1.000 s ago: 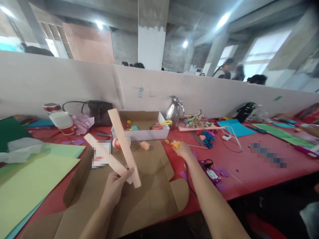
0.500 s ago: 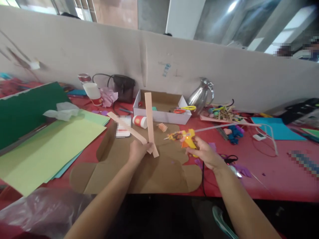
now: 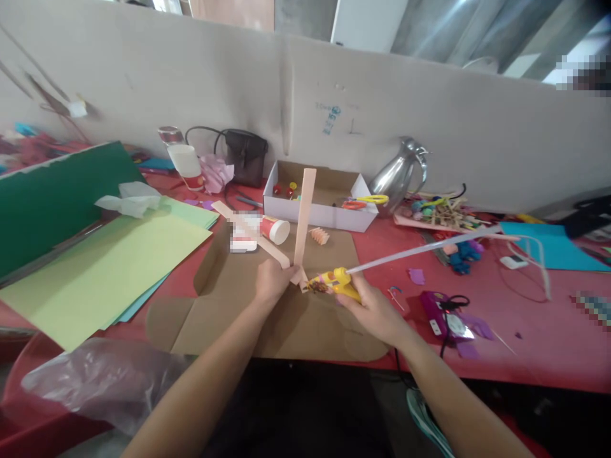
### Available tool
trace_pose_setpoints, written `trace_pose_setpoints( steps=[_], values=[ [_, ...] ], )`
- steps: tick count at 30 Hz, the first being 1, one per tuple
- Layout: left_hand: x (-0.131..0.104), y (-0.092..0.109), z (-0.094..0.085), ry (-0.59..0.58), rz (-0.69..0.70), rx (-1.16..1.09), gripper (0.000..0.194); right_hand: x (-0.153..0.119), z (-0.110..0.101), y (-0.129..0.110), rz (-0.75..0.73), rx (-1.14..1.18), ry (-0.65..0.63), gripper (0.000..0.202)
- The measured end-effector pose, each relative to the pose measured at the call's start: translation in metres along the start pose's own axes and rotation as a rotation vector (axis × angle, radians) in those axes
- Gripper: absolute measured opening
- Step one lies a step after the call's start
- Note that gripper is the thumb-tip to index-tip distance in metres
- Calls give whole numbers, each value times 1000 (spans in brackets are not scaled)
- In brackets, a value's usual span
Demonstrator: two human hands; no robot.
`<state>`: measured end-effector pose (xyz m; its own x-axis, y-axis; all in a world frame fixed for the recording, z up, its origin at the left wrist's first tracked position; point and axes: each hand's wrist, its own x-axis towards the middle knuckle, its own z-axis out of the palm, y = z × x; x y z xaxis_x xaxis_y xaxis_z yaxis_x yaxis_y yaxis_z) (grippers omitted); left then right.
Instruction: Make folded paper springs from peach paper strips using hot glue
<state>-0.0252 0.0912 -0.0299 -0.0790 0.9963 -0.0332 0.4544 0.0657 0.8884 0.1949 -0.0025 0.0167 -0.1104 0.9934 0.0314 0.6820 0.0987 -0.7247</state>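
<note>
My left hand (image 3: 275,281) pinches two peach paper strips (image 3: 305,216) where they cross near their lower ends. One strip stands nearly upright; the other slants to the upper left. In my right hand (image 3: 375,308) is a yellow hot glue gun (image 3: 337,280), its nozzle at the crossed ends of the strips. I cannot tell if the nozzle touches the paper. A long clear glue stick (image 3: 410,252) sticks out of the gun's back. Beneath both hands lies a flattened brown cardboard sheet (image 3: 229,318). A small pleated peach paper piece (image 3: 319,236) rests on it.
Behind the cardboard stand a white box (image 3: 315,214) with scissors (image 3: 365,201), a steel jug (image 3: 398,172) and a dark bag (image 3: 245,156). A paper cup (image 3: 275,229) lies tipped over. Coloured paper sheets (image 3: 109,267) cover the left; a purple box (image 3: 436,315) sits right.
My right hand has brought the glue gun left and down to the strips' crossed ends, turning its nozzle toward them. My left hand keeps its pinch. The view has shifted slightly.
</note>
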Motion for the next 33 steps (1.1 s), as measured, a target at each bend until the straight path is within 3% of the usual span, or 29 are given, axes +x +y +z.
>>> trace_pose_setpoints(
  steps=[9,19,33],
  values=[
    [2,-1,-2,-80,0,68,19,4,-3,-1,22,-119,-3,42],
    [-1,1,-3,-80,10,106,21,4,-5,-13,76,-333,-15,42],
    [-1,3,-3,-88,-1,240,23,7,-7,-23,28,-506,-66,45]
  ],
)
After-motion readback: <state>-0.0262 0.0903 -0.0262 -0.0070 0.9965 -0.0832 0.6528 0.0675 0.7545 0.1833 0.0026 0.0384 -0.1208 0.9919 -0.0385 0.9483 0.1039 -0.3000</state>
